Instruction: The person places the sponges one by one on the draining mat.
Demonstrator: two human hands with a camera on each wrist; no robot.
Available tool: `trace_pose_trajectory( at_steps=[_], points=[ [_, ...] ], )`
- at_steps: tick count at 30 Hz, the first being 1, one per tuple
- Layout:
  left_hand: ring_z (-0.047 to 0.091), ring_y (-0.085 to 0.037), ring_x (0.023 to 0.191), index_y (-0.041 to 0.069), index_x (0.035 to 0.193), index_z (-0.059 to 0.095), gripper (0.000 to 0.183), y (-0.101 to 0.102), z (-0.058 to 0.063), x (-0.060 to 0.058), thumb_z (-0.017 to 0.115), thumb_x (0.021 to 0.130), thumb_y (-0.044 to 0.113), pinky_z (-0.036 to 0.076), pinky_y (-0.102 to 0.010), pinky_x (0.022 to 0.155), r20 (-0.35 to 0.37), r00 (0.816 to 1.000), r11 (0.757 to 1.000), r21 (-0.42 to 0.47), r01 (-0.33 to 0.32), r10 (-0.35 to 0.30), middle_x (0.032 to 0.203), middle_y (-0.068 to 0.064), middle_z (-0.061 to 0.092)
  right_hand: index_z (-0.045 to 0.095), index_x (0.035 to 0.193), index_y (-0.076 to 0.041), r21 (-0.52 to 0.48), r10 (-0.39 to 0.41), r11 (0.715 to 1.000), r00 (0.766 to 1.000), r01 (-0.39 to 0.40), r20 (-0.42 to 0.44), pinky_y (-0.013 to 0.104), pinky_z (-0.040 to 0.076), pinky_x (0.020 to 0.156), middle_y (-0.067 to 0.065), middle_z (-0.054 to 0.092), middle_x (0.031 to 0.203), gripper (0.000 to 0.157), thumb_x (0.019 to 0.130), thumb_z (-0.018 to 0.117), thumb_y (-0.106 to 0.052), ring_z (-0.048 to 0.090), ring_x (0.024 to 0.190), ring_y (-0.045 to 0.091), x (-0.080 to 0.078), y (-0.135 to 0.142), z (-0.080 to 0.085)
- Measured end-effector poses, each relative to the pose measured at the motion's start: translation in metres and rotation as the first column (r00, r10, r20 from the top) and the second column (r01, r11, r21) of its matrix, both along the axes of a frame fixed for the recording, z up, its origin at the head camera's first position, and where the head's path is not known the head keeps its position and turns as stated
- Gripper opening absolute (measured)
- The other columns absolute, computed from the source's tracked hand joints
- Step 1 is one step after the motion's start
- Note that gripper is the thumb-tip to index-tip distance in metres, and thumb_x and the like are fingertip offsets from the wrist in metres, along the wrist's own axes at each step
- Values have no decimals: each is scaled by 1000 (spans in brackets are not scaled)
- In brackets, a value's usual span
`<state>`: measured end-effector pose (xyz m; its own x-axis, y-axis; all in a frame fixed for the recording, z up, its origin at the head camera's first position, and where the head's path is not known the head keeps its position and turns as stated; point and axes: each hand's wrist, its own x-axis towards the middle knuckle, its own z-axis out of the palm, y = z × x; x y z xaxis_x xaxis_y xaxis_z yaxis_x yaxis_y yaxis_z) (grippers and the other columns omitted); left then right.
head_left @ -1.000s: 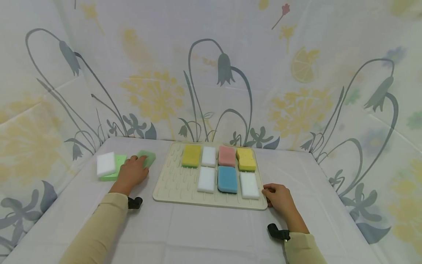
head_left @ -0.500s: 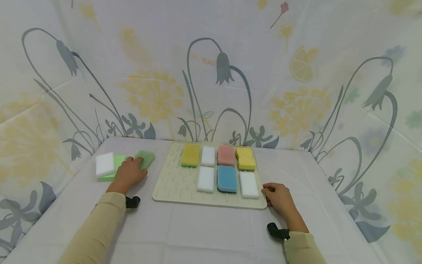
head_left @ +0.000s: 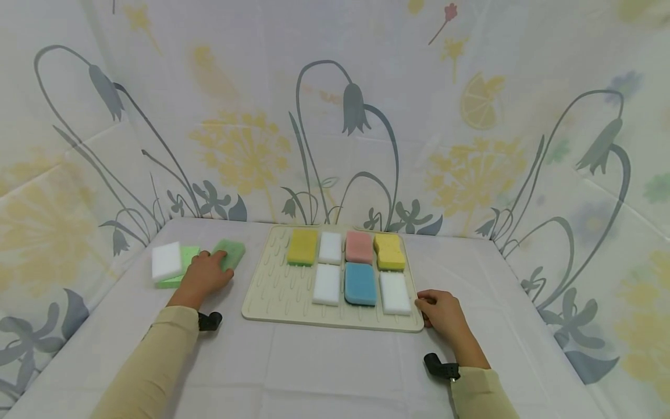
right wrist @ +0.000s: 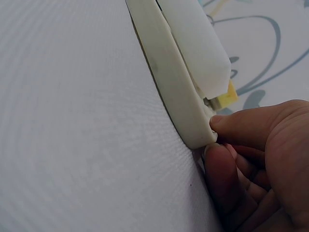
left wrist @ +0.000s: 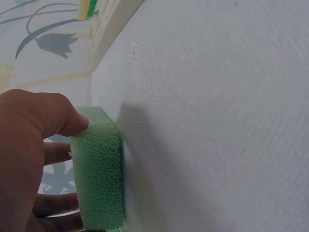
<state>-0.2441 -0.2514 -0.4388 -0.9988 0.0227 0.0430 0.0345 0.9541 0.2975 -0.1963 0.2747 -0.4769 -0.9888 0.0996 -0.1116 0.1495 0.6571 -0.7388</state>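
Observation:
At the left side of the table, my left hand [head_left: 206, 274] holds a green sponge [head_left: 233, 254]. In the left wrist view, the thumb presses one side of the green sponge [left wrist: 99, 174] and the fingers reach behind it; the sponge lies close to the white cloth. My right hand [head_left: 444, 314] pinches the right front edge of a cream ribbed mat [head_left: 285, 291]. Up close, thumb and forefinger of the right hand [right wrist: 270, 154] meet at the rim of the mat [right wrist: 169, 77].
Two rows of sponges lie on the mat: yellow [head_left: 302, 247], white [head_left: 327, 285], pink [head_left: 359, 247] and blue [head_left: 360, 284] among them. A white sponge [head_left: 167, 261] rests on a bright green one [head_left: 189, 256] left of my left hand. A flowered curtain [head_left: 335, 145] rises behind.
My left hand has drawn slightly back and left, exposing more of the green sponge. The right hand stays at the mat's edge.

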Motion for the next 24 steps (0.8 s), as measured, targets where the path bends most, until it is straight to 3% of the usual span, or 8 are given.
trace_pose_trajectory(
  at_steps=[24],
  points=[
    [46, -54, 114, -5, 138, 45, 57, 17, 10, 10, 50, 93, 29, 41, -59, 96, 0, 1000, 1000, 3, -20, 20, 127, -39, 46, 65, 120, 0, 2, 5, 1000, 1000, -5, -3, 27, 54, 56, 9, 69, 94, 35, 92, 62, -21, 61, 65, 12, -1, 0, -1]
  ],
)
